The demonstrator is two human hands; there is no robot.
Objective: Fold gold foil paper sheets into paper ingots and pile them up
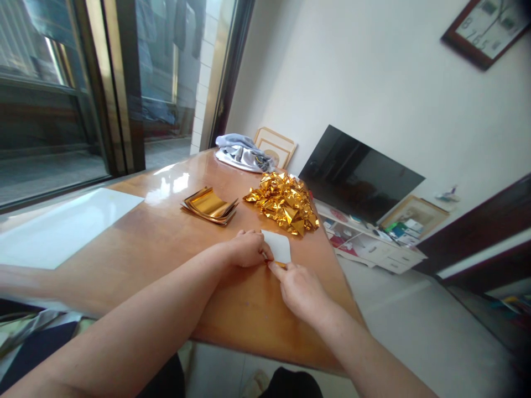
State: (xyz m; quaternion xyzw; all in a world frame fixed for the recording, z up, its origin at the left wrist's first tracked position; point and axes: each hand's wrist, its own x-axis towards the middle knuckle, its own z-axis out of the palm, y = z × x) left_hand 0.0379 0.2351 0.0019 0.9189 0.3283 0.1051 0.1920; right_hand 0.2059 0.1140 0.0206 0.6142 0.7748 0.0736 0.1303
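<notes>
Head view: left hand and right hand both pinch white-backed foil sheet flat near table's right edge; folded gold pile just beyond, bare wood leftward

The near edge of the small white-backed gold foil sheet is covered by the left hand and right hand; the dark-framed wall clock is cut off at the top edge.
</notes>
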